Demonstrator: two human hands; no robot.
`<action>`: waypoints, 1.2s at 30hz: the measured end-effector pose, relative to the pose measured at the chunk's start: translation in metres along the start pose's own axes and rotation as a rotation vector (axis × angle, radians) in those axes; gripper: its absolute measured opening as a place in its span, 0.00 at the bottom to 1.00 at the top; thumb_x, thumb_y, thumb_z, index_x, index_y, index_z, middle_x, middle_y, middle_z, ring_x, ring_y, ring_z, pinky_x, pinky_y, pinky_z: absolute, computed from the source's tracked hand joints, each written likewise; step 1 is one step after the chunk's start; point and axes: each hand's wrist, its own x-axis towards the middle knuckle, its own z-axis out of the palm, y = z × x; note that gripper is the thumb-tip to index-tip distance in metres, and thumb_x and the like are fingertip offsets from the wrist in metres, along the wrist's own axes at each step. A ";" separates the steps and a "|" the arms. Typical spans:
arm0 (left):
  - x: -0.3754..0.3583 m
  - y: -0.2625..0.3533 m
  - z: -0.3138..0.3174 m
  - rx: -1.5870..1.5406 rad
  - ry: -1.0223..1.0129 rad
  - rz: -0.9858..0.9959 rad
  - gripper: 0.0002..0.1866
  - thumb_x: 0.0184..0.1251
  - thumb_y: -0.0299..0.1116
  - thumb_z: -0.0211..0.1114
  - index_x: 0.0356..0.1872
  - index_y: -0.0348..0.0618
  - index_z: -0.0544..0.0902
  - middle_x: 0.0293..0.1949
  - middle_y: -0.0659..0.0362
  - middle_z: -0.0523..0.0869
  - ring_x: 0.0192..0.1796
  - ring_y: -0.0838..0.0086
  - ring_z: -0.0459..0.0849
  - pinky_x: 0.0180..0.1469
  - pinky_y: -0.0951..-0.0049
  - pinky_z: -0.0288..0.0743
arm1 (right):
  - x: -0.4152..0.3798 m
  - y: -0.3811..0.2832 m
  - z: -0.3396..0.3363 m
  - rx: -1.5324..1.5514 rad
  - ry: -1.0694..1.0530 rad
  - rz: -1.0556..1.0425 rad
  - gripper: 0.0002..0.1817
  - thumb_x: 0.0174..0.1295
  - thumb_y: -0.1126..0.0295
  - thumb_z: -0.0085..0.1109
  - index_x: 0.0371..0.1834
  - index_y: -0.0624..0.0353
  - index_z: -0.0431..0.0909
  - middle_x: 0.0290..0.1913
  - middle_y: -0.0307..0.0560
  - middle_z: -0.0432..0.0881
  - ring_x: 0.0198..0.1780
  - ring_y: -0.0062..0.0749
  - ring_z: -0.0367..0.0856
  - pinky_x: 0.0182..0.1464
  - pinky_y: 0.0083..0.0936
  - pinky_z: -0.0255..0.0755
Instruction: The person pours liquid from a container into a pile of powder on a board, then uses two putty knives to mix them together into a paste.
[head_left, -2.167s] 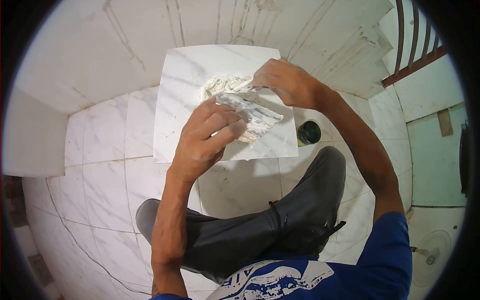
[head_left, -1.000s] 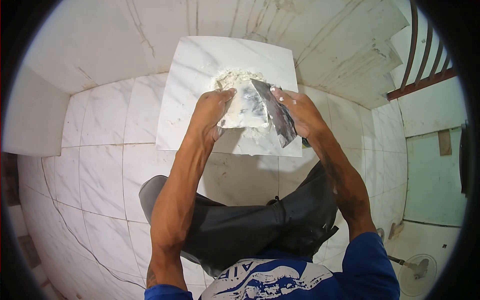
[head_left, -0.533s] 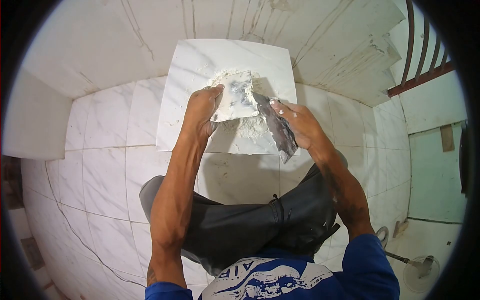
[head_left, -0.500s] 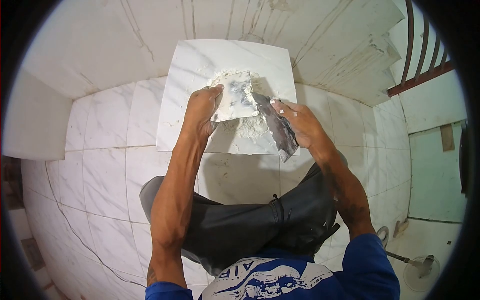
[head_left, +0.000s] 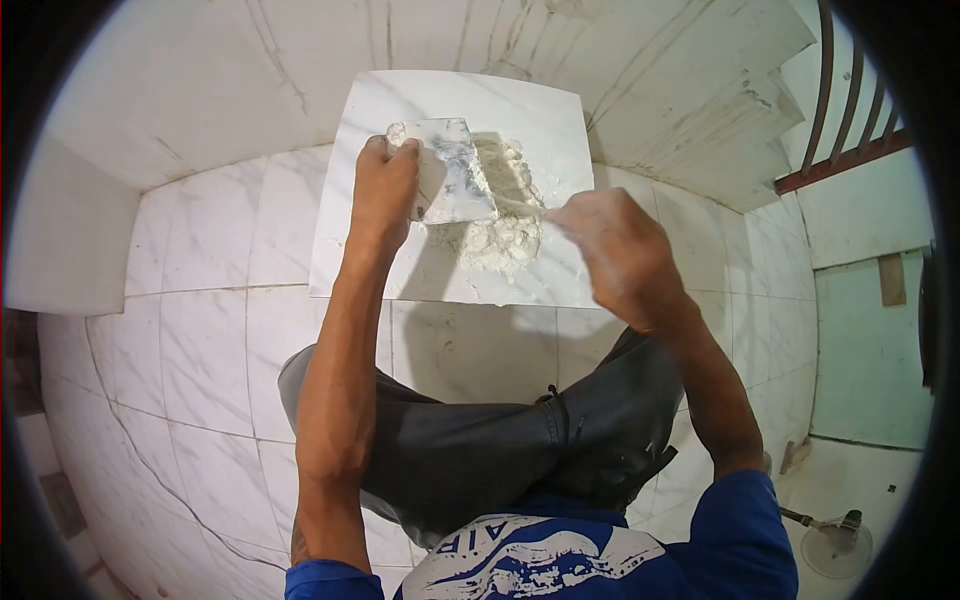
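Observation:
My left hand (head_left: 388, 190) is closed on the left edge of a flat putty scraper (head_left: 452, 172), its face smeared white and grey. The scraper is held over a white marbled tile (head_left: 370, 105) with a mound of crumbly white putty (head_left: 500, 245) on it. My right hand (head_left: 620, 250), slightly blurred, is closed at the right side of the tile. From its fingers a second scraper (head_left: 525, 208) points left toward the putty, seen nearly edge-on. Most of that scraper is hidden by the hand.
The tile lies in front of my crossed legs (head_left: 480, 450) on a tiled floor (head_left: 210, 350). A stained wall (head_left: 440, 40) rises behind it. A thin cable (head_left: 160, 470) runs along the floor at left. Dark red railings (head_left: 840, 165) stand at upper right, and a round clear object (head_left: 836, 548) at lower right.
My left hand and its scraper have moved up and left. My right hand has turned its dark scraper from face-on to nearly edge-on and shifted slightly right, uncovering more putty.

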 end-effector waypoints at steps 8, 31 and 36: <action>0.002 -0.004 -0.003 0.120 0.008 0.047 0.16 0.72 0.32 0.58 0.46 0.23 0.75 0.35 0.52 0.81 0.36 0.73 0.78 0.38 0.69 0.75 | 0.005 0.015 0.032 -0.036 -0.025 -0.119 0.23 0.44 0.80 0.63 0.48 0.59 0.80 0.44 0.44 0.80 0.46 0.40 0.77 0.47 0.33 0.71; -0.029 0.005 -0.004 0.170 -0.142 -0.005 0.19 0.75 0.33 0.57 0.56 0.24 0.74 0.42 0.49 0.85 0.40 0.72 0.83 0.43 0.72 0.78 | 0.018 0.058 0.074 -0.215 -0.051 -0.099 0.16 0.51 0.79 0.58 0.45 0.58 0.79 0.42 0.41 0.80 0.46 0.37 0.77 0.47 0.31 0.72; -0.034 0.027 -0.014 0.188 -0.075 0.115 0.20 0.75 0.34 0.58 0.56 0.23 0.73 0.36 0.48 0.85 0.36 0.72 0.83 0.40 0.69 0.78 | 0.021 0.073 0.068 -0.164 0.005 0.013 0.14 0.52 0.79 0.59 0.44 0.56 0.80 0.40 0.41 0.79 0.47 0.37 0.77 0.48 0.32 0.71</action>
